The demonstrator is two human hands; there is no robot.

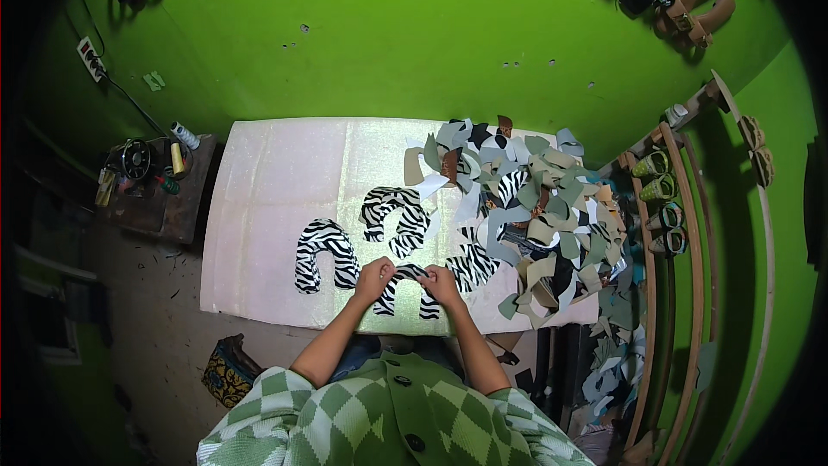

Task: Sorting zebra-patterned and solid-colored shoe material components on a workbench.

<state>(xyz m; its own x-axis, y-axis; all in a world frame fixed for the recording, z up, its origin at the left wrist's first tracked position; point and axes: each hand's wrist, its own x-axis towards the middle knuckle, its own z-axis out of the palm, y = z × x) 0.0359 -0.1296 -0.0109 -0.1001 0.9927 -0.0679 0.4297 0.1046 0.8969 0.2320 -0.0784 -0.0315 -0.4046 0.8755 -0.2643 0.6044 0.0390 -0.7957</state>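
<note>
Head view looks straight down on a pale desk (276, 181) set against a bright green wall (388, 43). Both hands meet at the near edge of the desk on one zebra-print horseshoe-shaped piece (405, 289). The left hand (374, 279) pinches the top of its arch from the left, and the right hand (441, 283) pinches it from the right; each grip is closed on the piece, though the fingertips are too small to make out singly. The hands cover most of the arch, so only its two striped legs show below them, lying on the desk.

Two more zebra-print pieces lie flat farther out: one to the left (324, 255), well apart from the hands, and one beyond them (394, 218). A fourth striped piece (472, 266) lies just beside the right hand, its far side running under a heap of offcuts (543, 216) in grey, tan, green and black that buries the right end of the desk and spills off its edge.

A curved wooden rack (690, 242) on the right bends with the lens. A dark side table with a small sewing machine (135, 160) stands at the left, dim and hard to read. The person's green checked sleeves are cut off at the bottom edge.
</note>
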